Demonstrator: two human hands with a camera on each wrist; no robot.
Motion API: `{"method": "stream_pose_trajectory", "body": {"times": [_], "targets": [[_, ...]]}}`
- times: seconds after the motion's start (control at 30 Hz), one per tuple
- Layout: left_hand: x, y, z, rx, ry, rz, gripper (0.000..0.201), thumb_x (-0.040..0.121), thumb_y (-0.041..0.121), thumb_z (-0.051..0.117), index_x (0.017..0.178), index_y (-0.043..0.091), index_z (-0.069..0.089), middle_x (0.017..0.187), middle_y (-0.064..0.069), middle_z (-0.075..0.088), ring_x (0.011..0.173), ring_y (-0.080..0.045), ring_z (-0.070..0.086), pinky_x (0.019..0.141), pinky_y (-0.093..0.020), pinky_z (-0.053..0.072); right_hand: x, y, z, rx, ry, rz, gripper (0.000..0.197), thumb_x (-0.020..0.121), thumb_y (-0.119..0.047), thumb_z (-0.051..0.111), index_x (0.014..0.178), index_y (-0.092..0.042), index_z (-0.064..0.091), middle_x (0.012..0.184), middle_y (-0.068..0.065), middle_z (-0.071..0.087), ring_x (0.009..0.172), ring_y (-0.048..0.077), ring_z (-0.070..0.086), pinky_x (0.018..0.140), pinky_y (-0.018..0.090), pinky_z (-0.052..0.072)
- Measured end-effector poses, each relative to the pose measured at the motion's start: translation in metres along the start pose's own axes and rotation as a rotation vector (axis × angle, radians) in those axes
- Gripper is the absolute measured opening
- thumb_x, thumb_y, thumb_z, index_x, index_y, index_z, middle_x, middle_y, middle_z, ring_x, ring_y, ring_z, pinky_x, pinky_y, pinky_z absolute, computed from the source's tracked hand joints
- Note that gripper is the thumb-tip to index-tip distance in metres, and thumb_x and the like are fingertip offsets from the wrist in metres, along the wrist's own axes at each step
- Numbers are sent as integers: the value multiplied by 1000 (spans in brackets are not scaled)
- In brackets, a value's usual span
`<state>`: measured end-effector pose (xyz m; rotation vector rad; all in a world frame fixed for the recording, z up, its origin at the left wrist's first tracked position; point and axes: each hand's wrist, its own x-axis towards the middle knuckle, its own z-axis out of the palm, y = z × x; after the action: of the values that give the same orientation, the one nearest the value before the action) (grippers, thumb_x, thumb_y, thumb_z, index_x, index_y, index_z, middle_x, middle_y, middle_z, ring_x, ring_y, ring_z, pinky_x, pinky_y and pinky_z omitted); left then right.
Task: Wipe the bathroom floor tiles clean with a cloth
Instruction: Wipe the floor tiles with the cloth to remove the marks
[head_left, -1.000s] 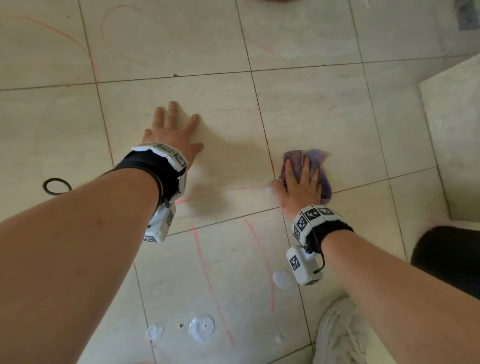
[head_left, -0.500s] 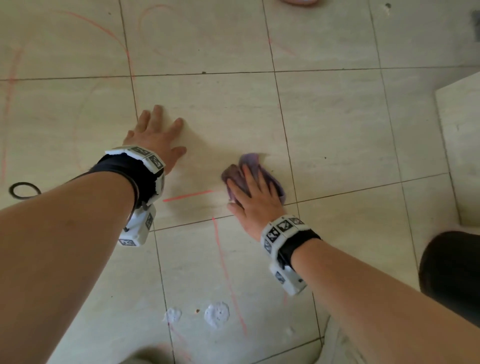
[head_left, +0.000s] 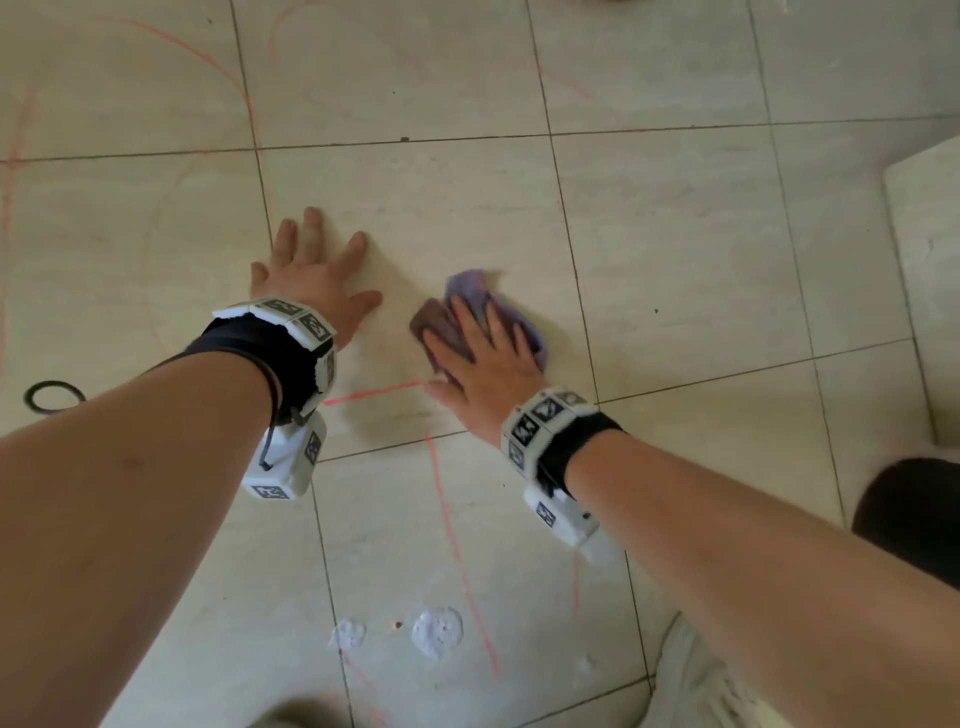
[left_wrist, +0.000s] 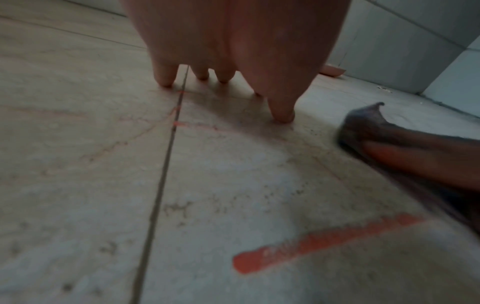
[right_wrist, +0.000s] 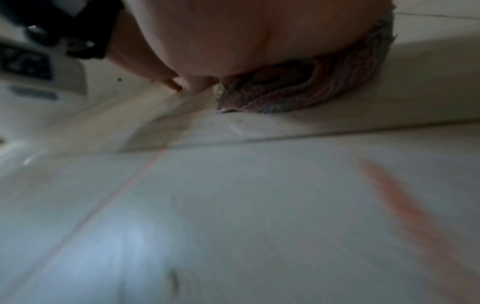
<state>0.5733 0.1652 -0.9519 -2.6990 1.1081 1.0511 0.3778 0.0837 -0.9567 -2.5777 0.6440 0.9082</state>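
Observation:
A crumpled purple cloth (head_left: 470, 285) lies on the beige floor tiles (head_left: 675, 234). My right hand (head_left: 488, 358) presses down on it with straight, spread fingers. The right wrist view shows the cloth (right_wrist: 298, 90) bunched under the palm. My left hand (head_left: 311, 275) lies flat on the same tile, a little to the left, fingers spread and holding nothing. Its fingertips (left_wrist: 281, 115) touch the floor, with the cloth (left_wrist: 369, 123) to their right. A short red mark (head_left: 371, 393) runs between my two wrists.
More red lines (head_left: 452, 545) cross the nearer and farther tiles. Two white foam spots (head_left: 438, 631) sit near the bottom. A black ring (head_left: 49, 397) lies at the far left. A raised tiled step (head_left: 930, 260) stands at the right, with my knee (head_left: 914, 514) below it.
My right hand has slid the cloth left across the grout line, closer to my left hand. The left hand has stayed flat in place.

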Motion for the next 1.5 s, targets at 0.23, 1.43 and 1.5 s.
{"method": "stream_pose_trajectory", "body": {"times": [0.23,1.43,1.5], "targets": [[-1,1,-2,-21,-9,-17,68,98,51,45,155,42,9,162,2,-20,150,-23,-14,120,-53,4,-19,113,-17,-69,16,219,71,96,-63,29,154,-37,-1,161,-1,-22,148,27,-18,121,48,-1],[52,94,-29,-168,-19,-396,109,69,76,66,151,44,2,157,-27,-20,139,-61,-7,104,-74,21,91,129,-100,200,135,354,70,94,-68,26,153,-42,-2,161,-3,-21,147,28,-20,119,50,-7],[57,97,-32,-193,-35,-416,114,67,75,69,151,45,-1,156,-27,-22,140,-59,-9,103,-74,21,106,130,-121,240,118,408,73,93,-70,25,153,-40,-4,160,-1,-24,146,30,-22,117,52,-8]]}}
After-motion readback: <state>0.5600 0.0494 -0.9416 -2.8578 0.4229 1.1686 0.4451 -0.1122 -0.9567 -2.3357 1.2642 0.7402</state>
